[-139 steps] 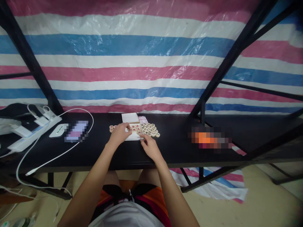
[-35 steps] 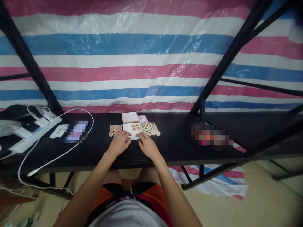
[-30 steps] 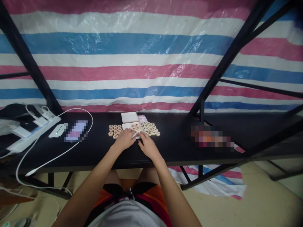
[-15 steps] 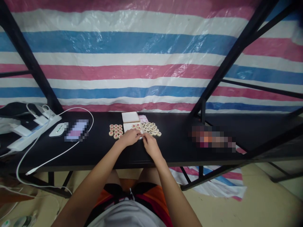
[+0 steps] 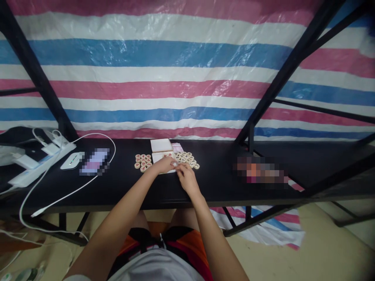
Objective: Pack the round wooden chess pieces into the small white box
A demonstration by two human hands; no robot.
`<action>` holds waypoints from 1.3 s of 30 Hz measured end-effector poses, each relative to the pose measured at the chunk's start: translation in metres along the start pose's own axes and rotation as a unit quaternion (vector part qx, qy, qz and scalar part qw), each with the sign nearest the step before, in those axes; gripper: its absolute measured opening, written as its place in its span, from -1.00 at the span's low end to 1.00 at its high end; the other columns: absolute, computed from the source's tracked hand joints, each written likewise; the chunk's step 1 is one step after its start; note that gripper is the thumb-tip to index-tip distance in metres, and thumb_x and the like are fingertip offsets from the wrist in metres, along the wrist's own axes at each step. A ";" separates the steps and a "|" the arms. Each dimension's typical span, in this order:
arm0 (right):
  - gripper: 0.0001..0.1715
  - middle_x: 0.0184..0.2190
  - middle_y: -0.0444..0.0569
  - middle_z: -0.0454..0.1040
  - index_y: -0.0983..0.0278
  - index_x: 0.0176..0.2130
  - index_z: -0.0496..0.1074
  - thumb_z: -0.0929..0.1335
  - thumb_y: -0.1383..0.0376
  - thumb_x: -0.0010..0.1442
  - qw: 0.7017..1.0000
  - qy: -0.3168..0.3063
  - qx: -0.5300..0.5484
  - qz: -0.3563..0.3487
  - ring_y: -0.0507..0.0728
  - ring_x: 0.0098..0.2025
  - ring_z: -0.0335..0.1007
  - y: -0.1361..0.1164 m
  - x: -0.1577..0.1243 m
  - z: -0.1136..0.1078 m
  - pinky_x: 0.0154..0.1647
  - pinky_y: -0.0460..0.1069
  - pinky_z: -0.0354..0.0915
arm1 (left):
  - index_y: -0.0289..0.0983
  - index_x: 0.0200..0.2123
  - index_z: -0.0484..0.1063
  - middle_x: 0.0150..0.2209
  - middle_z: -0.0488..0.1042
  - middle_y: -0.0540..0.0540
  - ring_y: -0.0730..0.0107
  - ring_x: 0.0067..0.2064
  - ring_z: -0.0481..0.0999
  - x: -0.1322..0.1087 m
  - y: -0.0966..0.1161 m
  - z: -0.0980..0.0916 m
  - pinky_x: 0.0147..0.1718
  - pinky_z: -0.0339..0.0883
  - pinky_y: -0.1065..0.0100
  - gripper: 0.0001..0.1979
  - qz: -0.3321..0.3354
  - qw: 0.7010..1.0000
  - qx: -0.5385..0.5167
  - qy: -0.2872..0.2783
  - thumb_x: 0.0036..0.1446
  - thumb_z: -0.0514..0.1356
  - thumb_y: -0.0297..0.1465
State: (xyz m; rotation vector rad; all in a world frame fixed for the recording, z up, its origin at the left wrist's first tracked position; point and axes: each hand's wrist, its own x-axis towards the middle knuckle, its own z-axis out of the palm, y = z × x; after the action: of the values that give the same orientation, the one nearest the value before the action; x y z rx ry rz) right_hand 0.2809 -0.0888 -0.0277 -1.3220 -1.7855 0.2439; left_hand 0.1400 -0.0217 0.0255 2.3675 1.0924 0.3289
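Note:
My left hand reaches over an open white box, its fingers closed on a small pale xiangqi piece that appears tipped on edge. Beside it, my right hand has its fingertips drawn together close to that piece; whether they grip anything is hidden. A few red-marked pieces lie inside the box, partly covered by my left hand. Rows of red-marked xiangqi pieces sit left of the box. Several dark-marked pieces are gathered at its right. The box's lid lies folded back.
Pinkish printed paper lies behind the dark-marked pieces. Farther left are a blurred phone, a white device, a power strip and a looping white cable. A blurred object rests at the right. Black posts frame the table.
My left hand has shifted slightly up and right over the box, covering more of the red-marked pieces there. A pale piece now shows at its fingertips. My right hand has barely moved.

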 end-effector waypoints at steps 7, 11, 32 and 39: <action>-0.74 -0.09 0.09 0.35 0.25 -0.32 0.48 0.21 0.37 0.18 1.000 0.014 0.004 0.008 0.17 -0.06 0.35 0.000 -0.001 0.001 0.04 0.10 0.27 | -0.32 -0.50 0.42 -0.57 0.41 0.05 0.45 -0.45 0.37 0.006 -0.004 -0.005 -0.41 0.22 0.48 -0.93 -0.009 1.000 -0.024 -0.017 -0.04 0.18 -0.43; -0.75 -0.08 0.10 0.33 0.25 -0.31 0.47 0.21 0.37 0.18 1.000 0.012 0.001 0.009 0.18 -0.04 0.34 -0.001 -0.001 0.001 0.04 0.12 0.27 | -0.32 -0.39 0.41 -0.45 0.49 -0.03 0.42 -0.38 0.44 0.001 0.001 -0.003 -0.39 0.27 0.47 -0.92 -0.022 0.998 -0.054 0.006 -0.04 0.17 -0.47; -0.78 -0.12 0.08 0.37 0.25 -0.25 0.44 0.22 0.32 0.18 1.000 -0.007 0.014 0.012 0.18 -0.09 0.34 -0.001 -0.005 -0.001 -0.02 0.10 0.30 | -0.23 -0.35 0.34 -0.47 0.43 0.01 0.42 -0.44 0.41 -0.153 -0.054 -0.003 -0.36 0.33 0.39 -0.79 -0.183 0.894 -0.125 0.390 0.04 0.13 -0.21; -0.77 -0.13 0.10 0.36 0.26 -0.25 0.44 0.22 0.31 0.19 1.000 -0.012 0.016 0.013 0.18 -0.08 0.33 -0.003 -0.005 -0.002 -0.04 0.09 0.31 | -0.24 -0.39 0.37 -0.39 0.46 -0.06 0.34 -0.34 0.46 -0.154 -0.062 -0.001 -0.25 0.33 0.32 -0.86 -0.195 0.906 -0.029 0.374 0.09 0.08 -0.31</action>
State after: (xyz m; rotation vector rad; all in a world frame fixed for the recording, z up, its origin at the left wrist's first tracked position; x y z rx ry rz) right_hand 0.2804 -0.0954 -0.0271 -1.3246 -1.7785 0.3024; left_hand -0.0001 -0.1044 -0.0082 1.9145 1.8196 1.1574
